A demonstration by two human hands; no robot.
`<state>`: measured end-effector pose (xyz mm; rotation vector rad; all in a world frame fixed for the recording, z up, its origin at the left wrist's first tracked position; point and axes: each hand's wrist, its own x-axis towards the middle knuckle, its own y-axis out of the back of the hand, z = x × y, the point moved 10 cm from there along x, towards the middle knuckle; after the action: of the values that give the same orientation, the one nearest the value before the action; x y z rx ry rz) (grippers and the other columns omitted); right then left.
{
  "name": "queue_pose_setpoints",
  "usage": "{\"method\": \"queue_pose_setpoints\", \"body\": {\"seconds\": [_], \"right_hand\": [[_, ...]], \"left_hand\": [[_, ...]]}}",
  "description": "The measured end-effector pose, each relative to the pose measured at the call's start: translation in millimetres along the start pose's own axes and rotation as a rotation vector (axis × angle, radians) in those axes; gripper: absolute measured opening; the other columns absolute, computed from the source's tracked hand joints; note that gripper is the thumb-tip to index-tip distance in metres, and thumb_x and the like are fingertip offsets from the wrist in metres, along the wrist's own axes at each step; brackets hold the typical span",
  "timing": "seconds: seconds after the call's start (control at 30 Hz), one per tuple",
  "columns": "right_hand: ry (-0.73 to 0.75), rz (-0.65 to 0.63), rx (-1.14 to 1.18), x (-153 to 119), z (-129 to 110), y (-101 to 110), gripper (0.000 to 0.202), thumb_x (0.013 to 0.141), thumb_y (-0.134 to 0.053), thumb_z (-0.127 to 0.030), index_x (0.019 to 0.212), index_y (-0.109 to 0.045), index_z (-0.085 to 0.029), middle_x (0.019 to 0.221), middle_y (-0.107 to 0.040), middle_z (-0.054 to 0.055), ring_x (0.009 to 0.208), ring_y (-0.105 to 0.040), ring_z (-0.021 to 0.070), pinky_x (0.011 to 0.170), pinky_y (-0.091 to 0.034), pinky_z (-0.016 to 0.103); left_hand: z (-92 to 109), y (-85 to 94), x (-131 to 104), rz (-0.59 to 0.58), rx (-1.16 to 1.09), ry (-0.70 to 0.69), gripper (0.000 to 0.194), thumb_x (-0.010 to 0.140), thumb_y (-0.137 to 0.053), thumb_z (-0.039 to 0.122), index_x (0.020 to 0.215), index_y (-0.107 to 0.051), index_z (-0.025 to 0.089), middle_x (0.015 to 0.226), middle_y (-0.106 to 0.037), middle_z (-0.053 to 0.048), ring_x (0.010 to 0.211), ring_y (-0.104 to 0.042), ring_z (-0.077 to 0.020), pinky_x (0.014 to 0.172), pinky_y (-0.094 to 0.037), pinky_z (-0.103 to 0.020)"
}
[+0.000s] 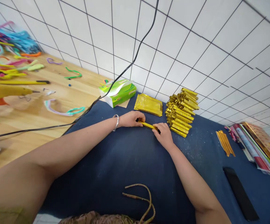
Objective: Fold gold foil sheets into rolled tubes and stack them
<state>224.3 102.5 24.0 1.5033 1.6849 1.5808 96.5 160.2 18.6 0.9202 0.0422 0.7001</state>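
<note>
A narrow folded strip of gold foil paper [148, 125] is held between both hands, just above the dark blue cloth [125, 158]. My left hand [132, 119], with a silver bangle at the wrist, pinches its left end. The right end is gripped by the fingers of my right hand [164, 134]. Behind my hands lies a flat stack of gold sheets [148, 105]. A heap of folded gold strips [181, 113] rises to the right of that stack, close to my right hand.
A green tissue box [118, 93] stands behind my left hand. A black cable [138, 51] crosses the view. On the wooden table are a yellow glue gun [6, 91] and colourful pipe cleaners [9, 67]. Orange-gold strips [225, 143], books [261, 149] and a black case [240, 193] lie right.
</note>
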Motion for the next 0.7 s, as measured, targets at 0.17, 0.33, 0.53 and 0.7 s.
{"method": "queue_pose_setpoints", "body": {"seconds": [0.17,0.33,0.53,0.7], "right_hand": [[-0.016,-0.021,-0.004,1,2,-2,0.019,0.084,-0.053,-0.027,0.102,-0.06,-0.023,0.094,-0.062,0.005,0.089,-0.052,0.0206,0.084,-0.039,0.036],[-0.016,-0.043,-0.013,1,1,-5,0.019,0.084,-0.053,-0.027,0.102,-0.06,-0.023,0.095,-0.061,0.005,0.091,-0.051,0.0213,0.083,-0.039,0.037],[-0.026,-0.031,0.015,1,-1,-2,0.022,0.083,-0.053,-0.028,0.104,-0.06,-0.023,0.097,-0.062,0.006,0.092,-0.052,0.022,0.085,-0.039,0.038],[-0.171,0.162,0.141,-6,14,22,0.021,0.087,-0.047,-0.034,0.096,-0.061,-0.021,0.09,-0.063,0.004,0.085,-0.055,0.0182,0.081,-0.042,0.032]], "left_hand": [[0,-1.9,1,-0.013,0.046,-0.017,0.022,0.076,-0.06,0.031,0.094,-0.06,0.018,0.086,-0.06,-0.002,0.076,-0.053,-0.0122,0.069,-0.039,-0.023],[3,-1.9,2,-0.02,0.046,-0.04,0.023,0.077,-0.059,0.031,0.095,-0.06,0.019,0.087,-0.06,-0.002,0.077,-0.053,-0.0127,0.07,-0.039,-0.023],[0,-2.3,0,-0.018,-0.063,-0.01,0.03,0.073,-0.064,0.037,0.097,-0.06,0.019,0.09,-0.061,-0.002,0.079,-0.054,-0.0127,0.071,-0.041,-0.023],[-25,22.0,-6,0.242,-0.236,0.172,0.031,0.081,-0.053,0.046,0.085,-0.058,0.015,0.073,-0.058,0.0,0.064,-0.05,-0.0091,0.06,-0.038,-0.021]]}}
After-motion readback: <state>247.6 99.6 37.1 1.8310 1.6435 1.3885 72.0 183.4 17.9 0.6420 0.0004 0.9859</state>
